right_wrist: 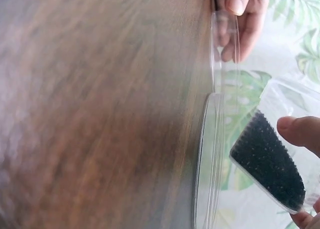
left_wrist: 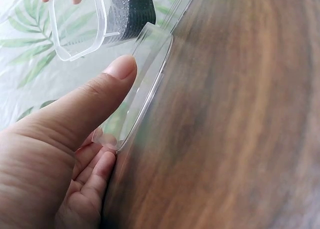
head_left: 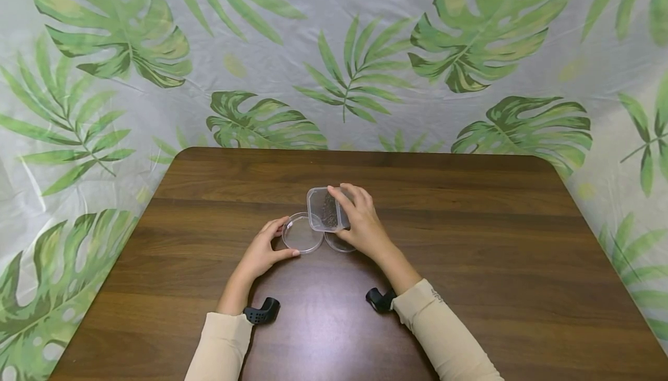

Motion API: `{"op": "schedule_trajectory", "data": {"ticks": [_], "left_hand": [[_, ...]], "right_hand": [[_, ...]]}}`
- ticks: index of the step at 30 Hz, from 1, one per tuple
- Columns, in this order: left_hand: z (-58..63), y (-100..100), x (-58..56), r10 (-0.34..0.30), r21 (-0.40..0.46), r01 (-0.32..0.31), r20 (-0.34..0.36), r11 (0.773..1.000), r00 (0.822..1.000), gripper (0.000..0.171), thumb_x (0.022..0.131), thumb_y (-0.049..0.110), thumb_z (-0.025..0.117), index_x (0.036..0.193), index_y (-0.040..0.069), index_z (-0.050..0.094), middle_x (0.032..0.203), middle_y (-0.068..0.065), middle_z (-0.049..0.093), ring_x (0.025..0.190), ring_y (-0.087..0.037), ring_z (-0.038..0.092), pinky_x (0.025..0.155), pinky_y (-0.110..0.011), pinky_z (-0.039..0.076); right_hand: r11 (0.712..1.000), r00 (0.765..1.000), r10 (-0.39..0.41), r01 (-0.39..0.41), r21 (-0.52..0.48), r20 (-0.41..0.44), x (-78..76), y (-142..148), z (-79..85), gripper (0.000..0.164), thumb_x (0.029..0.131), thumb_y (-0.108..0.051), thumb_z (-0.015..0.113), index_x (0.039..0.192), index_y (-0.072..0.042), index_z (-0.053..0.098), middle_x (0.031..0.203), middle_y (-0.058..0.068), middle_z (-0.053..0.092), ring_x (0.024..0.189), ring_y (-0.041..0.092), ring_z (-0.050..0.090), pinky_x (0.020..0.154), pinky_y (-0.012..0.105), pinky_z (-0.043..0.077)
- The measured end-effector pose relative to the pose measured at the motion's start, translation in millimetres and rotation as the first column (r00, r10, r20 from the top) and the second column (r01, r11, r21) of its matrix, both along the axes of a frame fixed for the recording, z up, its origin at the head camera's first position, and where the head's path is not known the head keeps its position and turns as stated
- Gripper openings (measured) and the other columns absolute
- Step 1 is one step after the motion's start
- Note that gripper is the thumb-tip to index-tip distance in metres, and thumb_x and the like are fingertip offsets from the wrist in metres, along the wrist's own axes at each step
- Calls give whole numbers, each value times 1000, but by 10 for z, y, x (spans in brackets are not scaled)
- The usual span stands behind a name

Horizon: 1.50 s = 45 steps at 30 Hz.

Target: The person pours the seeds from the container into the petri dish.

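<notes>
My left hand [head_left: 262, 250] holds a clear round petri dish [head_left: 304, 239] on the table, thumb at its near rim and fingers round its far left side. In my right hand [head_left: 367, 227] is a clear square plastic container [head_left: 316, 206], gripped by its sides and tilted toward the left dish, above the table. Dark fine granules [right_wrist: 272, 161] lie heaped along the container's lower side in the right wrist view. A second clear round dish [head_left: 340, 246] sits just right of the first, partly hidden beneath the container and right hand.
The brown wooden table [head_left: 469, 265] stretches out on all sides of the dishes. A leaf-patterned cloth [head_left: 376, 62] hangs behind the table's far edge. Black bands with camera mounts [head_left: 263, 311] are on both wrists.
</notes>
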State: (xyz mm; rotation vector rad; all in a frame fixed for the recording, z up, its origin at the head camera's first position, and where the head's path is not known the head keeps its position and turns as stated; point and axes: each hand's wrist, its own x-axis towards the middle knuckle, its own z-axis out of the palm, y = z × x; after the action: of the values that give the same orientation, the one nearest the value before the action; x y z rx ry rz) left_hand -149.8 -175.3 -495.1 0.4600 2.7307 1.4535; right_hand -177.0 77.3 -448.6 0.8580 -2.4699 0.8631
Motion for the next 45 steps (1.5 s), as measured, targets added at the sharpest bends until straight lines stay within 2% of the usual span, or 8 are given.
{"op": "schedule_trajectory", "data": {"ticks": [10,20,28,45], "left_hand": [[-13,-14,-5,-5,2,5,-5,1000,1000,79,66,24,80,133,5,42,128,-13,44,107,-30,50,94,-40,37],[-13,-13,-4,-6,2,6,-1,1000,1000,79,66,23,80,133,4,42,127,-13,44,108,-30,50,94,-40,37],[-11,-13,0,-6,-3,6,-2,1000,1000,79,66,23,80,133,4,42,128,-13,44,108,-29,49,94,-39,37],[-20,-11,-3,-4,-2,4,2,1000,1000,79,67,25,80,133,5,42,127,-12,44,109,-29,49,94,-40,37]], "right_hand": [[999,1000,2,-1,51,-29,-3,-25,1,96,58,-7,83,138,-23,33,134,12,31,122,34,25,98,49,26],[994,999,16,-12,106,-44,5,-44,14,90,65,-10,79,139,-25,30,136,11,30,124,33,24,100,49,24],[991,998,23,-14,130,-63,-8,-54,12,92,63,-5,78,139,-26,30,136,11,29,124,33,24,99,49,24],[980,993,37,-13,197,-114,-15,-86,32,93,62,-10,82,138,-27,30,136,12,29,126,33,23,98,49,28]]}}
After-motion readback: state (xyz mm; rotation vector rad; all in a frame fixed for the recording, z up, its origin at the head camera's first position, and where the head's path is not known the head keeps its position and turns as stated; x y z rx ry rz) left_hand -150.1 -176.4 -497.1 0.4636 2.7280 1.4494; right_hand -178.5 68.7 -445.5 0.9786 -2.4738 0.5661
